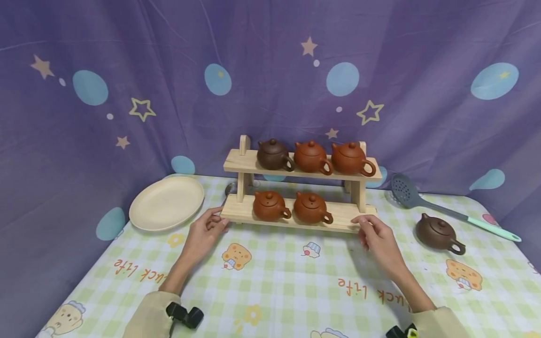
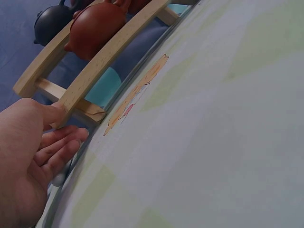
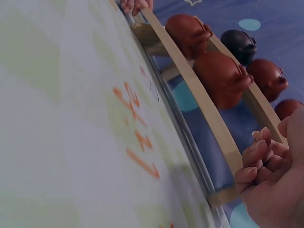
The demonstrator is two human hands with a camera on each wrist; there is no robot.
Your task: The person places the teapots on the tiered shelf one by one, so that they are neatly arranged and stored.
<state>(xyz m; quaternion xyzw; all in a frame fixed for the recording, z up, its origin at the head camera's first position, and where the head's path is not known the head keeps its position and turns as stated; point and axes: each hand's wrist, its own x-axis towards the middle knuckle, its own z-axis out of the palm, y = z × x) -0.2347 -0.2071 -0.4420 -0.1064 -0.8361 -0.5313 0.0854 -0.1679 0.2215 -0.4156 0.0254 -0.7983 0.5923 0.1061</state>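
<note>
A two-tier wooden display shelf (image 1: 343, 211) stands at the back of the table. My left hand (image 1: 206, 234) grips the left end of its lower board, thumb at the edge and fingers underneath in the left wrist view. At the right end, my right hand (image 1: 380, 241) holds the same board, its fingers curled at the corner. On the lower board sit two reddish-brown teapots, the left one (image 1: 269, 206) and the right one (image 1: 310, 208). The upper board carries a dark brown teapot (image 1: 272, 155) and two reddish ones, one in the middle (image 1: 310, 157) and one at right (image 1: 348, 158).
Another dark brown teapot (image 1: 437, 233) rests on the checked tablecloth (image 1: 296, 277) at right. Behind it lies a slotted spatula (image 1: 435, 205) with a mint handle. A cream plate (image 1: 166, 204) is at left, and a metal spoon (image 1: 230, 188) shows partly behind the shelf.
</note>
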